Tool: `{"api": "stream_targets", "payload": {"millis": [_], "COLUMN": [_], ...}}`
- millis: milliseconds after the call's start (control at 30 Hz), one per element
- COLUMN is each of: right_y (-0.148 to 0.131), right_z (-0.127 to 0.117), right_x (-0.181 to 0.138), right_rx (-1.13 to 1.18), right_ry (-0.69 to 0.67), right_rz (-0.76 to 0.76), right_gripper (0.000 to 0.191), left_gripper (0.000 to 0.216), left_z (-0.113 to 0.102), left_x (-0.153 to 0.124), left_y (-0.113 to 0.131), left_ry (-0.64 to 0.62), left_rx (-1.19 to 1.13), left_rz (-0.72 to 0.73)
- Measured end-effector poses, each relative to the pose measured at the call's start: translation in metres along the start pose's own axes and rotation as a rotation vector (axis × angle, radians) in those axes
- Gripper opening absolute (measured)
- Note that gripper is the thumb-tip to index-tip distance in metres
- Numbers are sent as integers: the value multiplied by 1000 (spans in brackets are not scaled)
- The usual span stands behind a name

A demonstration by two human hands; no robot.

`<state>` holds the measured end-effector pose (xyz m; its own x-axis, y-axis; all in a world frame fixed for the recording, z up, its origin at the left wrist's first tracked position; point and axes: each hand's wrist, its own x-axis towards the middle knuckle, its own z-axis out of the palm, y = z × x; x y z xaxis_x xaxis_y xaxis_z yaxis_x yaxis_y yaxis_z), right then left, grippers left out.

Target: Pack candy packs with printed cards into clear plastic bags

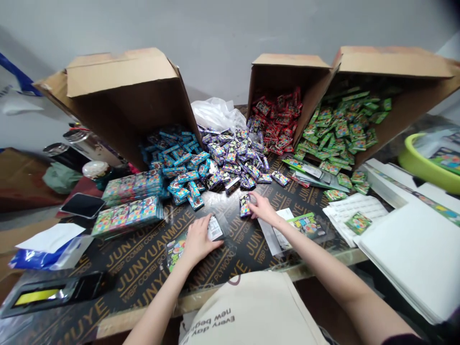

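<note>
My right hand [261, 207] pinches a small purple box [245, 206] between thumb and fingers, just above the dark board. My left hand [201, 239] lies palm down across a clear printed packet [177, 249], its fingers curled at the far side and its thumb at the near side. A barcode label [214, 229] shows between them; the palm hides the packet's middle. Just beyond my hands spreads a heap of purple boxes [233, 155], with blue boxes [189, 170] to its left. Under my right forearm lies another printed packet [305, 225] with white paper.
Cartons stand at the back: a left carton [122, 76], a middle carton [291, 61] with red boxes [276, 120], and a right carton [395, 62] with green boxes [338, 129]. Filled packs [127, 215] and a phone [82, 205] lie left. White sheets [413, 258] and a lime basket [413, 155] are right.
</note>
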<state>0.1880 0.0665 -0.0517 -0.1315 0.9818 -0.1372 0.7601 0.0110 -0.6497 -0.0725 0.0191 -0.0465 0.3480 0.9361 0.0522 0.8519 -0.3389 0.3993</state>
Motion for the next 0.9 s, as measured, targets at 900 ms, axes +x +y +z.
{"api": "stream_targets", "payload": {"millis": [900], "right_y": [-44], "right_z": [7], "right_x": [-40], "right_rx": [50], "right_ry": [-104], "right_rz": [-619], "right_gripper": [96], "left_gripper": [105], "left_z": [-10], "left_x": [5], "left_y": [16], "left_ry": [-30], "left_rx": [-103], "left_rz": [148]}}
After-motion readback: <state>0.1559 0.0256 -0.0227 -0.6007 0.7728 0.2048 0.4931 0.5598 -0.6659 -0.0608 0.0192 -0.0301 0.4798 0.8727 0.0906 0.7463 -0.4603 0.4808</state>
